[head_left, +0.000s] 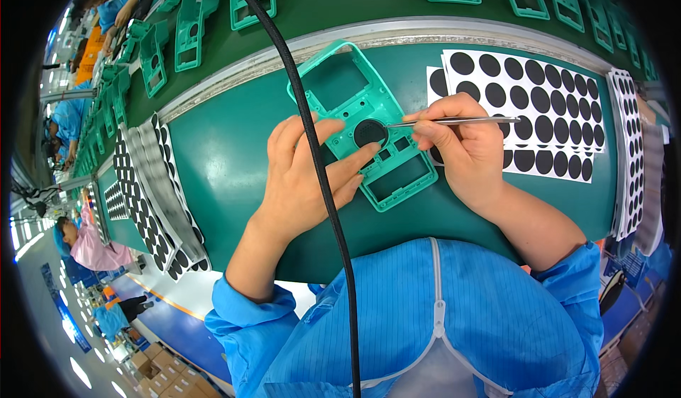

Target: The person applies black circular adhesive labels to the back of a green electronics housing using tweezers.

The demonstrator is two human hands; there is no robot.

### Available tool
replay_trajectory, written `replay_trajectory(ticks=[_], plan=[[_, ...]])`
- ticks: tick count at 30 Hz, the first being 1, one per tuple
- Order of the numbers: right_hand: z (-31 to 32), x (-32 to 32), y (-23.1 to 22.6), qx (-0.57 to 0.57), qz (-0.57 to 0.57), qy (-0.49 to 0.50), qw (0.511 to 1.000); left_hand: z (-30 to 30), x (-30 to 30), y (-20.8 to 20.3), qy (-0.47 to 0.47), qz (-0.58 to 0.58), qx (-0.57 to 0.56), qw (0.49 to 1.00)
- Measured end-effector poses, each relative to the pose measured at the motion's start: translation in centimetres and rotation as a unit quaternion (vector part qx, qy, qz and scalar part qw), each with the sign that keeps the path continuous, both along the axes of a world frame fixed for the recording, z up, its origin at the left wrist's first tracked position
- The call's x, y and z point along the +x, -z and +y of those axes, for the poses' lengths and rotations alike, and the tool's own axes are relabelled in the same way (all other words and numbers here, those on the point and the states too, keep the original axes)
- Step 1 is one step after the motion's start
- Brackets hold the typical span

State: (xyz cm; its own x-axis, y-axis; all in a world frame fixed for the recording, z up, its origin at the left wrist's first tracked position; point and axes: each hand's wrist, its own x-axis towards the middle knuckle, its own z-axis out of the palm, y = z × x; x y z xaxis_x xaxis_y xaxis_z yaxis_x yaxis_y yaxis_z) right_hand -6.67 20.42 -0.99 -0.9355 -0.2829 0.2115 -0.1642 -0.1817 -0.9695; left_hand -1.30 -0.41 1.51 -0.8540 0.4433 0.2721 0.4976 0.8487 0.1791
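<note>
A green plastic housing (342,104) with two rectangular openings lies slanted on the bench before me. A round black pad (366,133) sits in the circular recess at its middle. My left hand (301,167) holds the housing from its left side, and one fingertip presses on the pad's lower edge. Pinched in my right hand (464,146) are metal tweezers (496,120), their tip at the pad's right edge. Beside that hand lie white sheets of round black stickers (540,100). A black cable (323,164) crosses the view in front of my left hand and the housing.
Past a metal rail (397,30), several green housings stand on a dark green belt (340,8). More sticker sheets (145,192) hang over the bench's left end, others (626,157) at its right end. Other people in work clothes (96,242) are at the left.
</note>
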Motion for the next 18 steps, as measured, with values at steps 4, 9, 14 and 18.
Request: replay_trajectory(ticks=[4, 9, 14, 18], plan=[[0.0, 0.1, 0.0, 0.012, 0.001, -0.001, 1.0, -0.2, -0.6, -0.6, 0.031, 0.008, -0.023, 0.999], [-0.1, 0.1, 0.0, 0.01, -0.001, -0.001, 1.0, -0.2, -1.2, -1.1, 0.047, 0.006, -0.046, 0.998], [0.0, 0.0, -0.2, 0.012, -0.017, -0.007, 1.0, -0.2, -1.4, -1.6, 0.057, 0.003, -0.067, 0.996], [-0.1, 0.1, -0.3, 0.019, -0.012, -0.005, 1.0, -0.2, -1.5, -1.8, 0.056, -0.009, -0.072, 0.996]])
